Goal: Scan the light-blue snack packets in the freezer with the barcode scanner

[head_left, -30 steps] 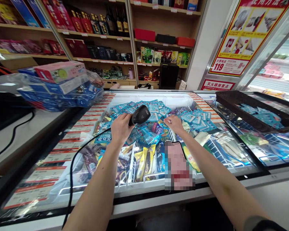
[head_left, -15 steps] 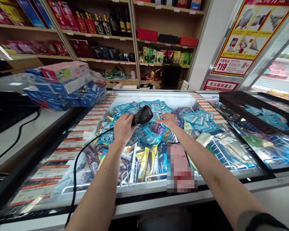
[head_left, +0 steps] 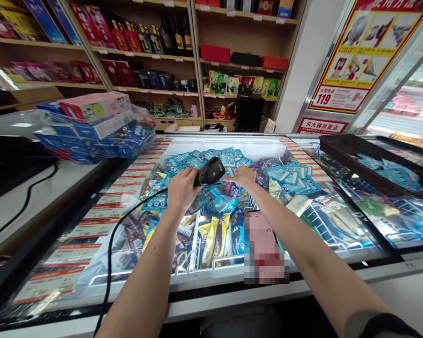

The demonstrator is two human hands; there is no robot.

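My left hand [head_left: 183,190] is closed round the handle of a black barcode scanner [head_left: 211,171], its head tilted over the packets. My right hand [head_left: 246,177] is just right of the scanner head, thumb and fingers apart, fingertips at the spread blue packets [head_left: 227,155]; contact is hard to make out. The packets lie on the glass top of a chest freezer [head_left: 193,301]. Another group of blue packets [head_left: 298,176] lies right of my right hand. Below my right forearm rests a phone [head_left: 262,234], partly pixelated, showing the number 45.
The scanner's black cable [head_left: 110,253] runs down the left side. Boxes in clear plastic [head_left: 98,122] stand at the left. A dark basket [head_left: 370,164] with blue packets sits at the right. Yellow-wrapped ice creams [head_left: 215,239] show through the glass. Stocked shelves [head_left: 155,54] stand behind.
The phone's number has gone from 44 to 45. My right hand has shifted slightly left, and the scanner head has moved very little.
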